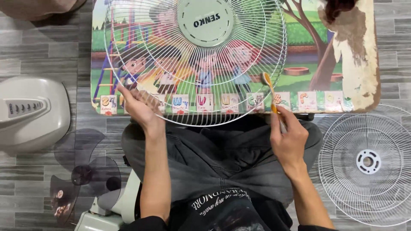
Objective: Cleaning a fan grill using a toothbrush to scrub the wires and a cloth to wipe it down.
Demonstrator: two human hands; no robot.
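Front fan guard [195, 60], white wire with a round grey centre cap, lies flat on a small table [364, 64] with a cartoon picture top; the guard's near rim overhangs the table edge toward the person's lap.

Left hand [139, 107]: fingers curled over the near-left rim of the guard, clamped on the wires, thumb on top.

Right hand [289, 139]: fingers closed around the handle of a brush [270, 92], orange neck, head resting on the guard wires near the right rim. Bristles too blurred to make out, looks like a toothbrush.

Person sits on the floor, grey trousers, knees under the table edge.

Around: rear fan guard [368, 164], white with a hub plate, flat on the floor just right of the right knee. Dark translucent fan blade [83, 175] on the floor at left. Grey fan base [32, 111] with a button row further left. Fan motor housing [109, 209], pale, beside the left elbow.
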